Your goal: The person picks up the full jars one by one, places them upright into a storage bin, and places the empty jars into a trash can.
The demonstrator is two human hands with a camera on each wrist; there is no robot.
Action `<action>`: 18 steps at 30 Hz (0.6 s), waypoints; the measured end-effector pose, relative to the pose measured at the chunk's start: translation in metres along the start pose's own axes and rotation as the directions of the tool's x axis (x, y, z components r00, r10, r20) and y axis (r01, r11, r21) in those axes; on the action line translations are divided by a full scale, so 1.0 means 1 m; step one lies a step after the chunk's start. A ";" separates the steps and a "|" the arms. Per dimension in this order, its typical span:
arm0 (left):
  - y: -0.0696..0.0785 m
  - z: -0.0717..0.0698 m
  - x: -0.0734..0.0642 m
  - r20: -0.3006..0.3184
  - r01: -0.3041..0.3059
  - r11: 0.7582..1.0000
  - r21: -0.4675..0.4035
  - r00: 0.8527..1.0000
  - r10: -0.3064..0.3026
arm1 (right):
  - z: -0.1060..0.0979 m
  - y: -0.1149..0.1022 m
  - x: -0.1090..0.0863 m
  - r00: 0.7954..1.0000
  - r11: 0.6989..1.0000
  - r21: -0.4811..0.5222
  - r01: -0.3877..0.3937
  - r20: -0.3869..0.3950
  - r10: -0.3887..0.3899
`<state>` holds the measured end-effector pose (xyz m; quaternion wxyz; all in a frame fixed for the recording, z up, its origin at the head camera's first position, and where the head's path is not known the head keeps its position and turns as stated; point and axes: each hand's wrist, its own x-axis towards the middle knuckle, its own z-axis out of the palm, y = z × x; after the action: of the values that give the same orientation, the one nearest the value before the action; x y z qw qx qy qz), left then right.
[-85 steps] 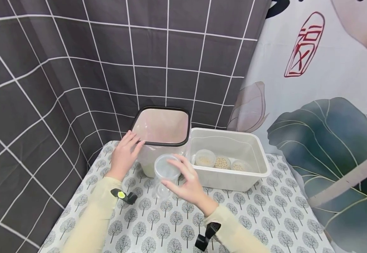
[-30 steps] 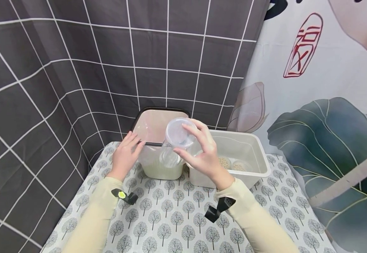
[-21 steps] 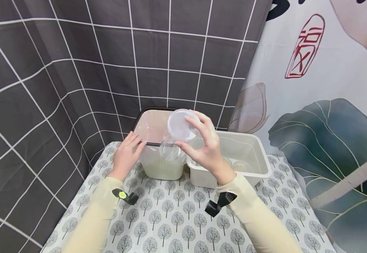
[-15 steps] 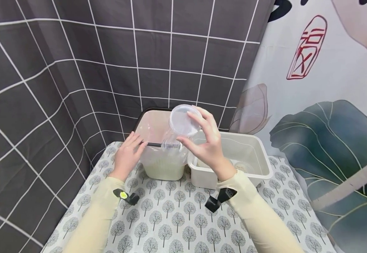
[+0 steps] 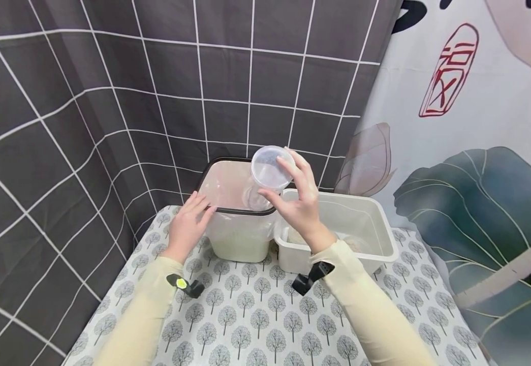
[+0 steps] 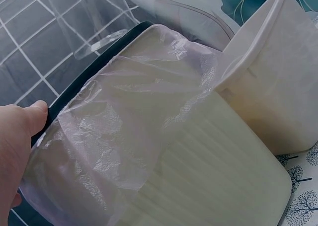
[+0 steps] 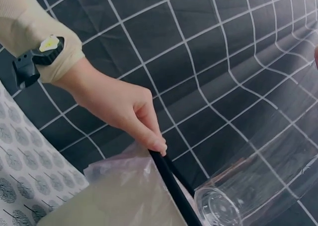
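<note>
My right hand (image 5: 299,198) grips a clear plastic cup (image 5: 271,169) near its wide, whitish end, which looks like a lid. The cup is tilted, with its narrow base (image 7: 218,206) down over the mouth of a pale bin (image 5: 240,244). A translucent bag (image 6: 119,116) lines this bin, folded over outside a black rim (image 5: 242,211). At the bin's left front, my left hand (image 5: 186,226) pinches that rim; the thumb and fingers meet across it in the right wrist view. Only a sliver of the right hand shows in that view.
A white tub (image 5: 338,198) stands against the bin's right side. Low round containers inside are partly hidden by my right forearm. A tree-print cloth (image 5: 247,315) covers the table; a dark checked curtain (image 5: 155,76) hangs behind.
My right hand has lifted the cup from in front of the bin, up and back over its mouth. Lately it shifts slightly right and up. The left hand stays at the rim.
</note>
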<state>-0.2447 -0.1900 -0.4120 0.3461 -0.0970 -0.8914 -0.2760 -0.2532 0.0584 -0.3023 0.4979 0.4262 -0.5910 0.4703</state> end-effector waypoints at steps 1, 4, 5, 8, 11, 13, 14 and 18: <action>0.000 0.000 0.000 0.003 0.001 1.000 -0.002 1.000 -0.001 | 0.001 0.005 -0.003 1.000 1.000 -0.009 -0.005 0.006 0.005; 0.001 0.000 0.000 0.010 0.006 1.000 -0.006 1.000 -0.006 | 0.002 0.015 -0.011 0.999 0.999 -0.037 -0.009 0.038 0.011; 0.001 0.001 0.000 0.011 0.008 1.000 -0.006 1.000 -0.008 | 0.003 0.018 -0.014 0.999 0.999 -0.047 -0.008 0.052 0.010; 0.001 0.001 0.000 0.007 0.006 1.000 -0.009 1.000 -0.006 | 0.004 0.024 -0.023 0.996 0.998 -0.064 0.000 0.092 0.006; 0.001 0.002 -0.001 -0.007 -0.002 1.000 -0.011 1.000 0.002 | 0.005 0.027 -0.032 0.990 0.998 -0.065 0.006 0.143 0.003; 0.001 0.002 -0.001 -0.014 -0.008 1.000 -0.014 1.000 0.008 | 0.006 0.030 -0.038 0.984 0.998 -0.059 0.007 0.177 0.004; 0.002 0.002 -0.001 -0.017 -0.010 1.000 -0.015 1.000 0.010 | 0.007 0.031 -0.041 0.980 0.998 -0.056 0.007 0.201 0.004; 0.001 0.001 -0.001 -0.019 -0.004 1.000 -0.016 1.000 0.004 | 0.009 0.037 -0.054 0.947 0.996 -0.086 0.017 0.320 0.011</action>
<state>-0.2445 -0.1881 -0.4126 0.3542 -0.0988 -0.8857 -0.2833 -0.2834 0.0591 -0.3611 0.4145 0.4754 -0.6832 0.3679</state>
